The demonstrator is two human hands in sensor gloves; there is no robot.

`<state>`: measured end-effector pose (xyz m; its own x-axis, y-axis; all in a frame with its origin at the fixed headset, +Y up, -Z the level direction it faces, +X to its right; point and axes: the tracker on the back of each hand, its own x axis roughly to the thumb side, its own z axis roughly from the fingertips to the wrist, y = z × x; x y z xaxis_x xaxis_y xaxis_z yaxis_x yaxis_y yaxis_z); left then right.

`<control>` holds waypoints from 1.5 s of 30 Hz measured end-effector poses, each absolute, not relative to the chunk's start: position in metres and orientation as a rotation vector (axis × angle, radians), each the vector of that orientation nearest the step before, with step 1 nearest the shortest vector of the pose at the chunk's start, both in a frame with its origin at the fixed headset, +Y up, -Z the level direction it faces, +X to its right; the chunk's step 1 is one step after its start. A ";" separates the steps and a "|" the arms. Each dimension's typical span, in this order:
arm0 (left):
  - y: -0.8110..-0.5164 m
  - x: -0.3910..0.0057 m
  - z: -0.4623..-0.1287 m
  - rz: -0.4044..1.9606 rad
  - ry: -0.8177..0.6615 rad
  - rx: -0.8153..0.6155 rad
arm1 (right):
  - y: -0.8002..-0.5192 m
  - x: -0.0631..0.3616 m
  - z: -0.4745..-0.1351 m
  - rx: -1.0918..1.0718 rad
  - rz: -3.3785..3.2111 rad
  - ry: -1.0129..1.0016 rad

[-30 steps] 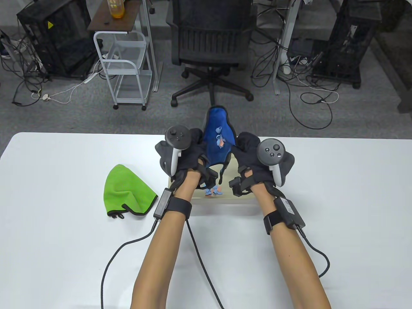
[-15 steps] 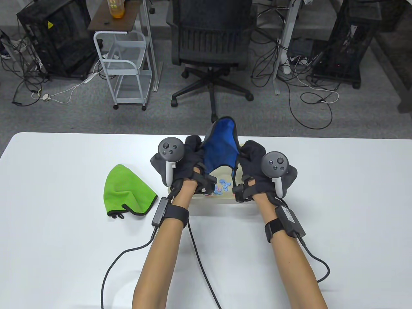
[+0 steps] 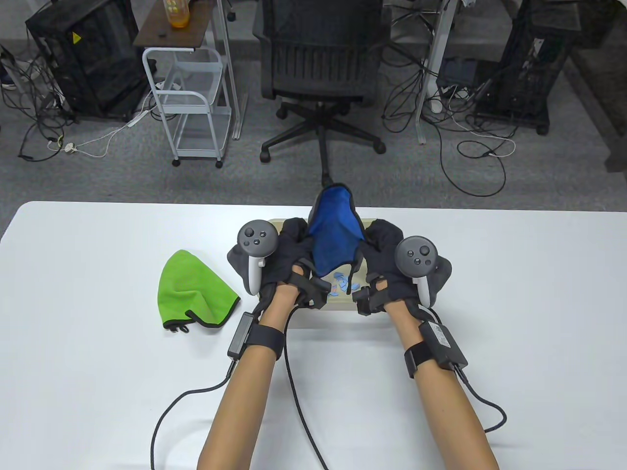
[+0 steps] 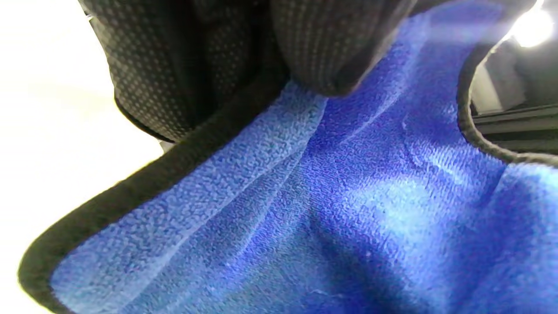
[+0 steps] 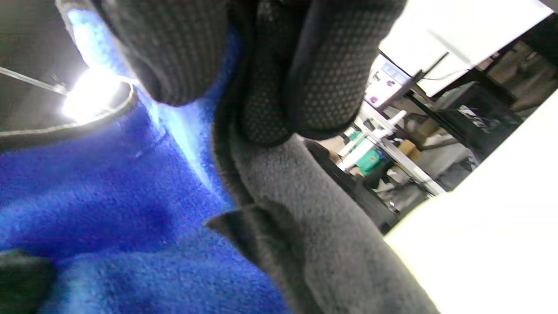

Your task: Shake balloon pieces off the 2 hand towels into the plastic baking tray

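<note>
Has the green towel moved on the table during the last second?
No. The green towel lies at the same spot on the white table, left of the left hand.

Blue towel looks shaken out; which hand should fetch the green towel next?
Left, probably. The green towel lies beside the left hand; the right hand would have to cross the baking tray.

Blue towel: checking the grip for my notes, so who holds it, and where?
Both hands hold the blue towel: left hand and right hand each grip a side edge.
</note>
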<state>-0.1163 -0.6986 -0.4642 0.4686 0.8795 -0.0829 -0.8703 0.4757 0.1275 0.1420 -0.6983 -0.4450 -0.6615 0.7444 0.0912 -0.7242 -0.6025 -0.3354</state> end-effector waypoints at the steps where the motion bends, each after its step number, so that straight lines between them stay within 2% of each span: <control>1: -0.704 -0.117 -0.464 1.076 0.150 0.056 | -0.703 0.142 -0.445 -0.078 2.252 -0.423; 5: -0.715 -0.119 -0.461 1.061 0.162 0.035 | -0.703 0.140 -0.445 -0.089 2.248 -0.411; 12: -0.706 -0.134 -0.442 0.977 0.136 -0.015 | -0.658 0.138 -0.446 -0.103 2.120 -0.478; 16: -0.713 -0.155 -0.418 0.935 0.148 -0.058 | -0.644 0.134 -0.445 -0.083 2.102 -0.477; 21: -0.723 -0.170 -0.379 0.797 0.072 -0.123 | -0.644 0.129 -0.442 -0.053 2.135 -0.491; 27: -0.740 -0.167 -0.331 0.706 -0.072 -0.224 | -0.642 0.126 -0.437 -0.002 2.214 -0.504; 30: -0.754 -0.163 -0.315 0.666 -0.074 -0.249 | -0.637 0.127 -0.434 0.012 2.263 -0.510; 33: -0.766 -0.162 -0.313 0.604 -0.058 -0.261 | -0.627 0.133 -0.430 0.018 2.289 -0.529; 39: -0.766 -0.171 -0.317 0.641 -0.030 -0.247 | -0.609 0.160 -0.420 0.012 2.366 -0.599; 45: -0.763 -0.175 -0.318 0.664 -0.015 -0.230 | -0.606 0.214 -0.414 -0.158 2.436 -0.653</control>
<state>-0.1754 -0.7627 -0.3184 0.7883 0.6123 -0.0597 -0.6091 0.7631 -0.2162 0.2144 -0.6058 -0.4141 -0.8097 0.5856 0.0395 -0.5269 -0.6956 -0.4885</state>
